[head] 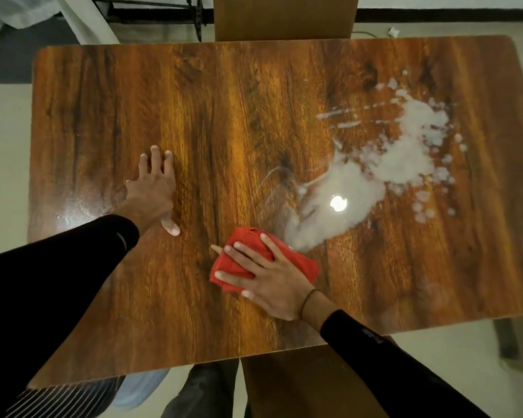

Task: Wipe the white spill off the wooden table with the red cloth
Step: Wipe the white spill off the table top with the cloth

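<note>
Right hand (266, 282): fingers spread flat, pressing red cloth (242, 263) at white spill's (360, 182) near edge.
Left hand (154, 188): flat, open-fingered on bare wooden table (103, 116), well apart.

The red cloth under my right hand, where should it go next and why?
Probably slide the red cloth forward and to the right into the white spill. The right hand presses it flat at the puddle's near edge, and most of the spill still lies beyond, with splatter further right. The left hand rests flat on the wooden table, which should brace the push.
</note>
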